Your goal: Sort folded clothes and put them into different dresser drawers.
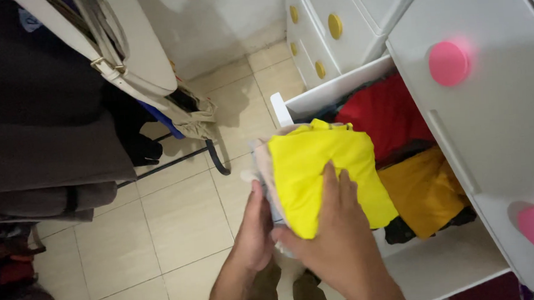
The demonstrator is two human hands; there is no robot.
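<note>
While both hands hold one folded yellow garment (pixel 316 165) above the open white drawer (pixel 331 92), the right hand (pixel 335 231) lies flat on top, fingers (pixel 329 180) spread — the left hand (pixel 256 226) clasps its left edge, fingers curled under a pale cloth (pixel 263 162). Drawer contents: one red garment (pixel 387 113), one orange garment (pixel 424 190). Knobs: two pink (pixel 448 63), four yellow (pixel 335 26).

Pale garment (pixel 261 162) mostly under yellow cloth (pixel 323 171)
</note>
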